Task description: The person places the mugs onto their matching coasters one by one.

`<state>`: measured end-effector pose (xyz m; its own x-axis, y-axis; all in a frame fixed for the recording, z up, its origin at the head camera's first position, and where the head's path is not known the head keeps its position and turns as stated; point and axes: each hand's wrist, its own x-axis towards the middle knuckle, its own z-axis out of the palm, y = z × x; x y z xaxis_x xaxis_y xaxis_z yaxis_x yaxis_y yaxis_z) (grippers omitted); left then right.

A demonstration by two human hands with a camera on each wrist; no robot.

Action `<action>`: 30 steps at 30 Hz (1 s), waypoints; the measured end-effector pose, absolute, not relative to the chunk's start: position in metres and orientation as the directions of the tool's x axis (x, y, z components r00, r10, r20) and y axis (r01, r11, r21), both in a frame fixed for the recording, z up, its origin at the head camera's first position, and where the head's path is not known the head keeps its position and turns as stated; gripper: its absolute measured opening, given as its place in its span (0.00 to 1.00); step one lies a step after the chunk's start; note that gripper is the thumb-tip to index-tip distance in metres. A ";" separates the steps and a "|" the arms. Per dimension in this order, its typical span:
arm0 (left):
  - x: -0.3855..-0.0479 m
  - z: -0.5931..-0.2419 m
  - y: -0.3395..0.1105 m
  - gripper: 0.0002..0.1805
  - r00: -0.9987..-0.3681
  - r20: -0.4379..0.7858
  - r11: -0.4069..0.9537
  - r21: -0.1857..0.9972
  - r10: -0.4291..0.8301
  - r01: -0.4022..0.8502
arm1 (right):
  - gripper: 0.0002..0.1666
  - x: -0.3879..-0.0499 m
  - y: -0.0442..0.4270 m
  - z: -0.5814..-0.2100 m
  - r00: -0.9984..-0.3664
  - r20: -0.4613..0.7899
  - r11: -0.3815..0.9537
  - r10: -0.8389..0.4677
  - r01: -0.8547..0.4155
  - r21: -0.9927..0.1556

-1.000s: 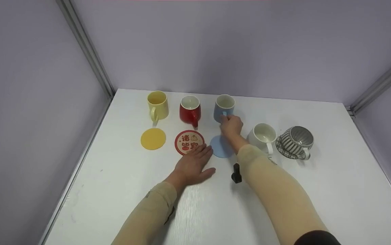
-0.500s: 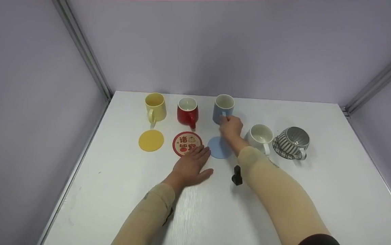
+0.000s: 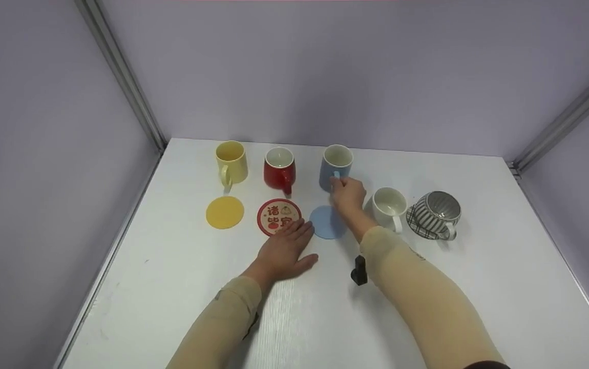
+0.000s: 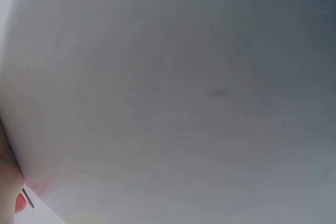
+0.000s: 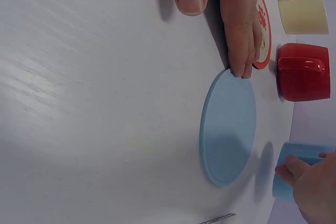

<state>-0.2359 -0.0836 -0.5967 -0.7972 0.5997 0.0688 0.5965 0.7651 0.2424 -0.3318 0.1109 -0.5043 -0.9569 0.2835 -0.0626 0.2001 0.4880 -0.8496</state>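
My right hand [image 3: 348, 197] grips the handle of a light blue mug [image 3: 328, 171] with a pale inside. Whether its base touches the table cannot be told. In front of it lies a round blue coaster [image 3: 325, 224], seen whole in the right wrist view. My left hand [image 3: 281, 252] lies flat, fingers straight and thumb spread, over the lower right part of a red-rimmed coaster [image 3: 270, 211] with printed characters. Its fingertips [image 5: 239, 70] touch the blue coaster's edge. Left of the blue mug stands a red mug [image 3: 275, 177], handle toward me.
A yellow mug [image 3: 237, 169] stands far left behind a yellow coaster [image 3: 225, 212]. Right of my right forearm are a white mug [image 3: 391, 202] and a striped mug [image 3: 430, 218] on a checked coaster [image 3: 415, 225]. Walls border the white table [image 3: 161, 277].
Relative to the blue coaster, my right hand and the blue mug have shifted slightly to the right. My left hand keeps its place on the coasters. The head view has shifted a little.
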 end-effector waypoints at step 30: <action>-0.236 -0.592 -0.087 0.44 -0.799 0.069 0.766 0.244 0.598 0.595 | 0.25 -0.301 0.107 -0.498 -0.967 0.084 0.511 0.239 0.052 -0.858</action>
